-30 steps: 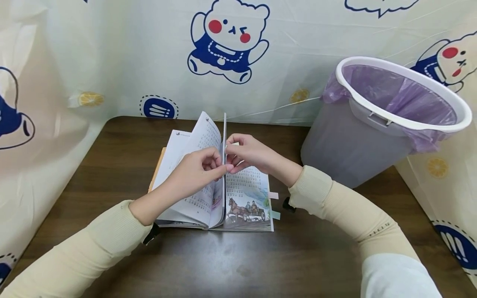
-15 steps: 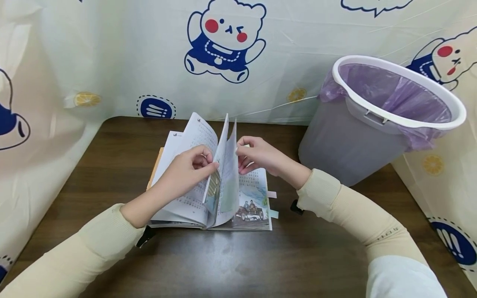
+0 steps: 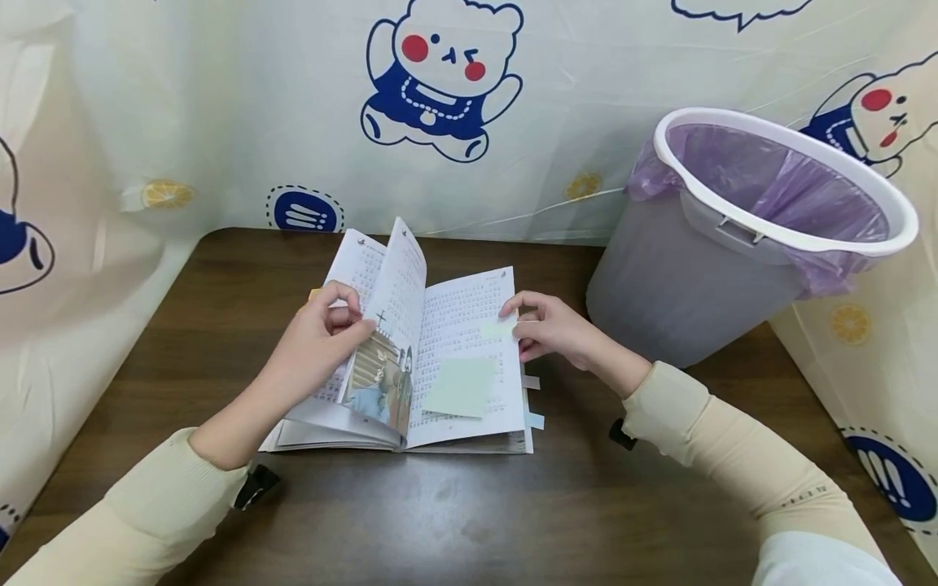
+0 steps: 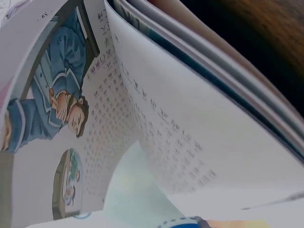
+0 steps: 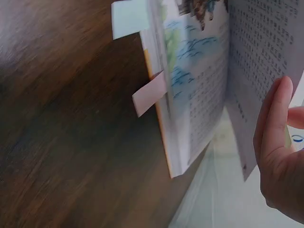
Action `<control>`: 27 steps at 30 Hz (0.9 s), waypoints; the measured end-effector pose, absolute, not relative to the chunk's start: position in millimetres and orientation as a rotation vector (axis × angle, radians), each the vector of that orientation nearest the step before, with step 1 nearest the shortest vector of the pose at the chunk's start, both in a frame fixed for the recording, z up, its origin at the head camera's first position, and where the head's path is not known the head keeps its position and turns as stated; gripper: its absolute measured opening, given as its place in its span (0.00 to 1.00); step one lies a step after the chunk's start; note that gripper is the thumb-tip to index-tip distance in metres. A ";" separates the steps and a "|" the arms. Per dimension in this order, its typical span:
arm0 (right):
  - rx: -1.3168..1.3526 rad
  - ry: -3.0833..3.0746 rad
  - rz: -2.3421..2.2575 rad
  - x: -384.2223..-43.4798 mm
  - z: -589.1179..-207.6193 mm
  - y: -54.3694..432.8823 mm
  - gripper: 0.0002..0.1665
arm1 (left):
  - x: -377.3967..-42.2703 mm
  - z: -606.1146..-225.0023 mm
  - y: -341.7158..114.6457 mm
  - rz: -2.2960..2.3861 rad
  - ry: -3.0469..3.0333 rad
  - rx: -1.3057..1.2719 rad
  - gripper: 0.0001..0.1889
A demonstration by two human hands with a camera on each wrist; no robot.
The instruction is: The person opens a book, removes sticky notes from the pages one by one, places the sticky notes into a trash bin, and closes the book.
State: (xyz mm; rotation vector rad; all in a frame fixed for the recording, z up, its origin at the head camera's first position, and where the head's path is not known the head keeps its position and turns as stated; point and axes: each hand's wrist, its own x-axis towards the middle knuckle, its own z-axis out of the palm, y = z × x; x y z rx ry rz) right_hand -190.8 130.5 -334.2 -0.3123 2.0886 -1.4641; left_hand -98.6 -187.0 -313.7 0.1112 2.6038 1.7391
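Note:
An open book (image 3: 469, 317) with printed text and colour pictures lies on the dark wooden table (image 3: 440, 521). My left hand (image 3: 311, 346) pinches a raised, illustrated page (image 3: 381, 374) between thumb and curled fingers. At the right, my right hand (image 3: 557, 332) pinches the outer edge of a lifted text page; its fingers (image 5: 275, 118) lie against that page in the right wrist view. A pale green sticky note (image 3: 462, 387) sits low on this page, and a small pale green tab (image 3: 497, 330) is by the right thumb. The left wrist view shows pages but not the left hand.
A pink tab (image 5: 149, 94) and a light blue tab (image 5: 130, 19) stick out from the book's right edge. A grey waste bin (image 3: 659, 277) with a purple liner stands at the back right. A printed curtain (image 3: 293, 98) surrounds the table.
The raised pages have parted; one has swung down to the right with my right hand, revealing the green sticky note. My left hand has moved left with its page.

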 end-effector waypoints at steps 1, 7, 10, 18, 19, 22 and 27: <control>-0.312 2.098 -1.446 -191.4 -335.0 131.6 0.16 | -97.8 -314.1 -189.4 1.750 2.602 0.104 0.13; -0.323 2.125 -1.359 -196.8 -344.4 138.4 0.17 | -94.0 -318.5 -207.0 1.726 2.665 0.116 0.21; -0.349 2.128 -1.338 -197.2 -354.6 141.2 0.18 | -92.2 -322.0 -218.0 1.653 2.722 0.126 0.23; -0.379 2.143 -1.316 -191.2 -369.3 142.7 0.15 | -86.7 -330.1 -242.8 1.294 2.865 0.042 0.20; -0.392 2.149 -1.313 -190.8 -369.9 142.6 0.15 | -85.9 -331.7 -245.4 1.269 2.870 0.035 0.19; -0.429 2.166 -1.304 -190.2 -370.9 141.4 0.15 | -84.1 -336.6 -252.9 1.211 2.879 0.026 0.17; -0.483 2.261 -1.262 -187.8 -372.6 138.1 0.13 | -82.3 -343.1 -261.4 1.048 2.904 0.090 0.18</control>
